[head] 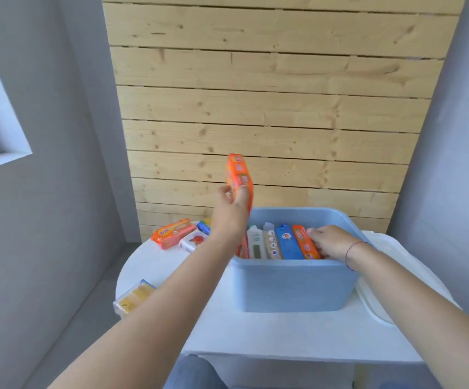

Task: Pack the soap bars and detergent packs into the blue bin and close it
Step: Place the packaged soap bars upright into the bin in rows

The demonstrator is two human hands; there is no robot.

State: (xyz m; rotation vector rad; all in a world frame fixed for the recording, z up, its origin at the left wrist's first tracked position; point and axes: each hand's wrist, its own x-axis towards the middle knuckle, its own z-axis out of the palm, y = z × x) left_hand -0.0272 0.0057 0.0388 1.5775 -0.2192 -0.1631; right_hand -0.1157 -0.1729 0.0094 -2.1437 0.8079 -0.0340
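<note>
The blue bin (292,287) stands open on the white table (269,332). Several packs stand on edge inside it, among them a blue pack (288,242) and an orange pack (306,242). My left hand (229,211) holds an orange soap pack (238,178) upright above the bin's left rim. My right hand (330,242) is inside the bin at the right, pressed against the orange pack there. Left of the bin lie another orange pack (171,233), a white pack with a red print (195,240) and a small blue pack (203,226). A yellow soap pack (135,300) sits at the table's left edge.
A white lid (382,301) lies on the table to the right of the bin. A wooden plank wall rises behind the table. Grey walls stand on both sides, with a window at the left.
</note>
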